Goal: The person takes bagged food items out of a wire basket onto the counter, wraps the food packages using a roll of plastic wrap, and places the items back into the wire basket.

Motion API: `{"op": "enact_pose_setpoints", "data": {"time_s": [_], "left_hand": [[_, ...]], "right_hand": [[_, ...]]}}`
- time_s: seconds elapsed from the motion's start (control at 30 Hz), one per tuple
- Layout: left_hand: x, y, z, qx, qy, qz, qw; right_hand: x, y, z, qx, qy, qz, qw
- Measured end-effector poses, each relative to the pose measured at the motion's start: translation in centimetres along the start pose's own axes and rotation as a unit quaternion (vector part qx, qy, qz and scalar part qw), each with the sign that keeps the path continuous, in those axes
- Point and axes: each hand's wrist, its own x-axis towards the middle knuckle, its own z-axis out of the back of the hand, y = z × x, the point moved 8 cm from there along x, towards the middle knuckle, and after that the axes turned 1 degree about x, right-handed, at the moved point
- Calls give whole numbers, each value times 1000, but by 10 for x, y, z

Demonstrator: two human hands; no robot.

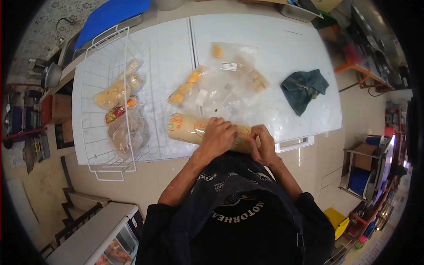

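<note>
A thick roll of cling film [184,127] with orange and green print lies near the front edge of the white chest top [176,53]. My left hand [219,136] is closed over the middle of the roll, fingers curled on its upper side. At its right end, my right hand [263,145] grips with bent fingers and thumb; what the fingertips pinch there is hidden. Just beyond the roll lie transparent plastic bags: one with orange-yellow pieces [186,89], one with a white label [229,66], and one with pale pieces [256,81].
On the left, a white wire basket [90,167] holds bagged yellowish food [112,95], a red packet [115,115] and a brownish bag [127,132]. A dark green cloth [304,89] lies at right. A blue board [108,20] is at the far left.
</note>
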Motion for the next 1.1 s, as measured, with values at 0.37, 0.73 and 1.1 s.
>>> {"op": "enact_pose_setpoints", "data": {"time_s": [0.37, 0.73, 1.1], "left_hand": [[-54, 44, 60, -125, -128, 176, 968], [-72, 118, 80, -63, 113, 325, 937], [-37, 2, 28, -71, 150, 22, 986]], "right_hand": [[-23, -4, -39, -144, 46, 230, 961], [-26, 5, -51, -147, 108, 4, 983], [-45, 10, -68, -144, 80, 76, 983]]}}
